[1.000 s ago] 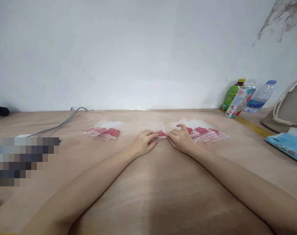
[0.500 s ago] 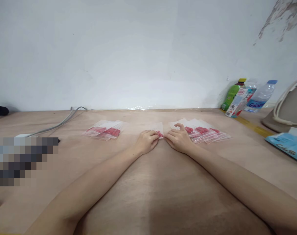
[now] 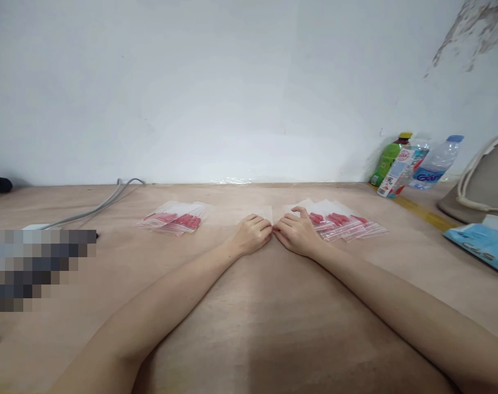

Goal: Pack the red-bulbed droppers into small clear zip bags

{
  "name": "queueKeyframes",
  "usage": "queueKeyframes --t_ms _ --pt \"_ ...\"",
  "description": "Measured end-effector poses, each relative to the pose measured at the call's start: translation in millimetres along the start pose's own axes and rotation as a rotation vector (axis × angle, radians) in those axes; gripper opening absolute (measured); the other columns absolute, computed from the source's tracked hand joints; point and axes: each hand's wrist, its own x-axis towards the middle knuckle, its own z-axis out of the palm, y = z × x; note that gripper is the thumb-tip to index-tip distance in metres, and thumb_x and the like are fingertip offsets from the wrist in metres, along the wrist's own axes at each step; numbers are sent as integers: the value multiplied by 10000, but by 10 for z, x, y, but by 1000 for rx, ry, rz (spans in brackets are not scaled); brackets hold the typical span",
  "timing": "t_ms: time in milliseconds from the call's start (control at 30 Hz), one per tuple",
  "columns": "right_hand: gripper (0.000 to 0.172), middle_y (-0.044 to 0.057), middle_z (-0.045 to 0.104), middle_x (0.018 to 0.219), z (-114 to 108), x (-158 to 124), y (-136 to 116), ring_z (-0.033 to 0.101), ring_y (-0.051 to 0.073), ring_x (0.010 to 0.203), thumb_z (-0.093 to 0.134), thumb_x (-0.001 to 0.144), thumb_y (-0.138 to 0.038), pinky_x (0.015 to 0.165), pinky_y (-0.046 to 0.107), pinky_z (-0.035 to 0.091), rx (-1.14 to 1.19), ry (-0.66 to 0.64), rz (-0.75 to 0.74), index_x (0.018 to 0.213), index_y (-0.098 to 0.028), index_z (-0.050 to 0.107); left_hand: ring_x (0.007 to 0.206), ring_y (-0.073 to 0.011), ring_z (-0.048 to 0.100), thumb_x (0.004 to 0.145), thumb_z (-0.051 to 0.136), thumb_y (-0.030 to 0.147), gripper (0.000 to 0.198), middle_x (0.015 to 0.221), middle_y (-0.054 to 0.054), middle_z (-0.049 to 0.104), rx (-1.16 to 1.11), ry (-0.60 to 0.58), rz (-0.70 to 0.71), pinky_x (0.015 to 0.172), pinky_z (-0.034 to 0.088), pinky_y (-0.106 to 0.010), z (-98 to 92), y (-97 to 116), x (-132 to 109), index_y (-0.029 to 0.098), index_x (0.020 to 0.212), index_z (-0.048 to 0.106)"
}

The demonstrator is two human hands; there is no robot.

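Observation:
A clear zip bag [image 3: 264,210] lies flat on the table at the centre, mostly covered by my hands. My left hand [image 3: 254,234] is closed over the bag's near edge, its fingers curled and hiding the contents. From the other side my right hand [image 3: 297,233] pinches the bag's near right corner, with one finger raised. The fingertips of both hands meet there. Just beyond my right hand several zip bags [image 3: 339,220] with red pieces lie fanned out. More zip bags [image 3: 187,220] with red pieces overlap to the left.
Bottles [image 3: 435,164] and a drink carton [image 3: 400,172] stand by the wall at the right. Nearer are a grey-beige bag [image 3: 485,175] and a blue packet [image 3: 481,246]. A grey cable [image 3: 105,203] curves across the left, beside a blurred-out patch.
My left hand has slid right along the bag's near edge until its fingers meet the right hand's. The red pieces in that bag are now covered. My right hand has hardly moved.

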Motion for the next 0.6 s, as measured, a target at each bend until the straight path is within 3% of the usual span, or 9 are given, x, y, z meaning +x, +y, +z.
queueKeyframes --t_ms 167,367,600 --pt "186 12 628 633 -7 -3 -4 503 141 673 451 824 -187 879 370 211 5 -1 13 701 -170 590 620 -152 541 849 429 163 235 655 -34 602 50 -1 114 637 405 -292 -5 -40 47 144 655 561" --pt "191 8 628 636 -11 -43 21 505 133 672 448 831 -191 875 371 200 25 13 43 714 -171 596 632 -147 530 872 395 147 224 677 -33 595 96 9 111 645 399 -294 -38 -92 -25 144 721 559" --pt "161 -7 630 646 -24 -85 66 517 124 667 473 821 -192 884 369 205 35 16 83 702 -174 581 664 -150 546 882 388 148 222 691 -43 605 128 -38 93 675 417 -296 -325 -241 -284 138 741 559"
